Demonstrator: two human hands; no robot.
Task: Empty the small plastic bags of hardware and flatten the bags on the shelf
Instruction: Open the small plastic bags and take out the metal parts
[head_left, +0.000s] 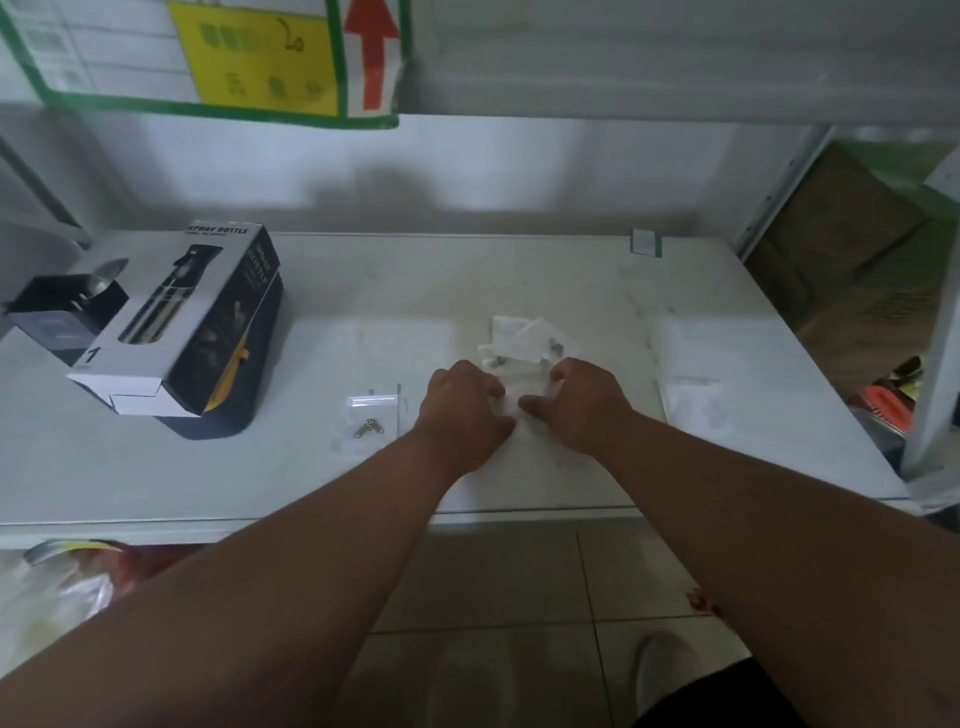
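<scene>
Both hands worked side by side near the front middle of the shelf (260, 467). Left hand (462, 410) and right hand (582, 405) had fingers curled down onto one small clear bag (511, 402) lying between them; they appeared to pinch or press it at its two sides, though the fingertips were partly hidden and the exact hold could not be told.

Handling judgement: thin film, very light, limp, likely slippery and prone to spring back. Best held at opposite edges by the mouth, then smoothed flat with the palm. Small loose hardware may roll.

Just left of the left hand lay a second bag (371, 418), still holding small metal screws (368, 427). Just beyond the hands sat a heap of crumpled bags (522, 338), touching or nearly touching the one in hand, with bits of metal showing.

Farther left, well apart, a spray bottle box (176, 322) rested tilted on a dark case (244, 364). A small green-edged tag (647, 242) lay at the back right. Nothing obstructed the working spot.
</scene>
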